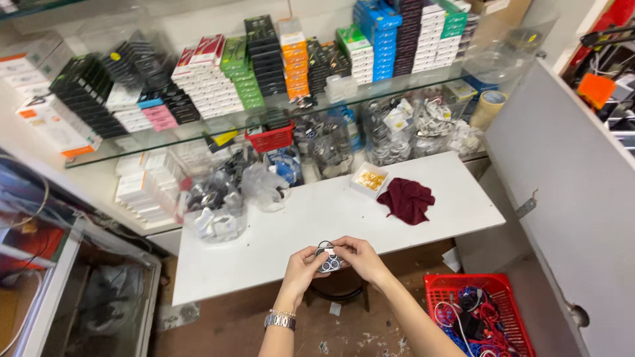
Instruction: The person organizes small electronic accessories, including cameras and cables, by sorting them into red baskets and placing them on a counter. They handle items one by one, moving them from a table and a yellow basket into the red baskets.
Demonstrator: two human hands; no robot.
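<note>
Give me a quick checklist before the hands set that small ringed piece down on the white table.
1. Both hands on the small ringed piece: left hand, right hand: ok.
2. Bare space on the white table ahead of them: ok.
3. Maroon cloth off to the side: ok.
4. Small white box away from the hands: ok.
5. Piece undamaged: cannot tell, too small.

My white rectangular table (317,225) carries a crumpled maroon cloth (408,199), a small white open box of yellow pieces (370,180) and clear plastic bags of parts (218,205).
</note>
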